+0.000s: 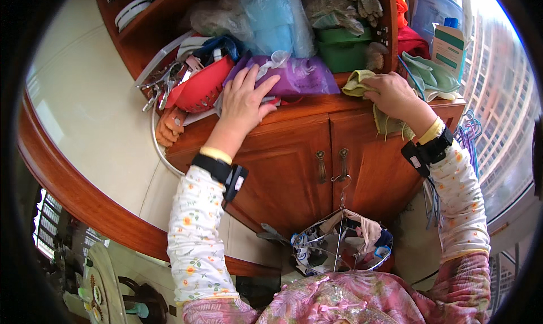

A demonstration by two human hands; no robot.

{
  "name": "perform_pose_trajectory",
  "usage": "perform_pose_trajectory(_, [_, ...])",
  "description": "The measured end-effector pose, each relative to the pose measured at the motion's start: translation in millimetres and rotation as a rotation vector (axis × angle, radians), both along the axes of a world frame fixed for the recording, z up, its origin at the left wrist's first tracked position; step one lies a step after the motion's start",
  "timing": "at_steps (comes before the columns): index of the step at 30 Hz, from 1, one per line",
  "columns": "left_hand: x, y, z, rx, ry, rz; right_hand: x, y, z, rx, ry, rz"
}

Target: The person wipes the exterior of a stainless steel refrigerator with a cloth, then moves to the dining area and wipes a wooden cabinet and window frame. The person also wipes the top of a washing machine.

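Observation:
My left hand lies with spread fingers on the near left part of a purple plastic package, which sits on the ledge of a wooden cabinet. Close beside that hand, a red perforated plastic basket leans to the left with metal clips and other small items in it. My right hand grips a yellow-green cloth at the ledge's right part. Part of the cloth hangs over the front edge, above the right cabinet door.
Behind stand a green plastic box and blue plastic-wrapped items. Worn gloves lie above the box. At right are pale green gloves, a carton and a water bottle. A hanging dryer with laundry hangs from a door handle.

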State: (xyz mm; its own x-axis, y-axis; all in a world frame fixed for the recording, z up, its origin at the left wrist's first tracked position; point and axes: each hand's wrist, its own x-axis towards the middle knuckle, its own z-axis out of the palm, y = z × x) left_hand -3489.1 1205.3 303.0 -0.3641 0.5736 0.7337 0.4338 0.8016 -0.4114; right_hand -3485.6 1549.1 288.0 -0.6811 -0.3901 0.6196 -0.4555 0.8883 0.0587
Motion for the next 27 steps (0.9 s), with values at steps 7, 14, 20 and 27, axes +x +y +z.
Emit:
perform_pose_trajectory(7, [-42.2,-1.9,21.2,0.005,0.015,0.029,-17.4,-14.7,6.4,-0.098,0.009,-0.053])
perform_pose_trajectory(14, [-58.3,1.1,23.2,-0.042,-0.239,0.080,6.7,-39.7,4.3,0.051,0.004,0.246])
perform_pose_trajectory(20, [-44.6,-11.6,30.2,0.117,-0.261,-0.175,9.9,-95.0,11.0,0.022,-0.098,0.387])
perform_pose_trajectory(27, [4.9,-55.1,34.4,0.161,0.022,-0.206,2.7,-161.4,11.4,0.004,-0.042,0.635])
